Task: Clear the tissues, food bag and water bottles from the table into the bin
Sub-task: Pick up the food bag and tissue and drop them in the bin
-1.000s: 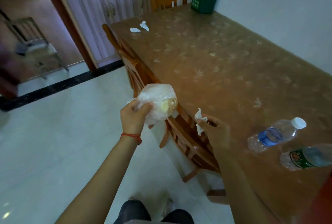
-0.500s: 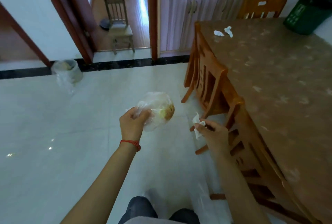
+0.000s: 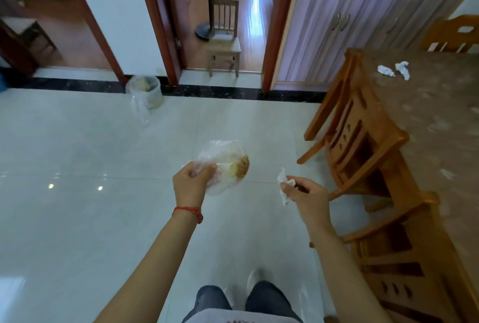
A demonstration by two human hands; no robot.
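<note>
My left hand [image 3: 190,184] grips a clear plastic food bag [image 3: 225,164] with a browned piece of food inside, held over the tiled floor. Beside it my right hand [image 3: 308,195] pinches a crumpled white tissue [image 3: 284,186]. A small bin [image 3: 146,91] lined with a clear bag stands on the floor by the far wall, well ahead and to the left. Two more white tissues [image 3: 394,70] lie on the brown table [image 3: 440,120] at the right. No water bottles are in view.
Two wooden chairs [image 3: 363,146] are pushed against the table's left side, close to my right arm. A small wooden chair [image 3: 224,37] stands in the doorway beyond. A cabinet [image 3: 350,30] fills the far right wall. Pale floor tiles stretch between me and the bin.
The view has swung left, away from the table: the bottles and green bin have left the frame and the floor bin has come into sight. Both hands still hold their items.
</note>
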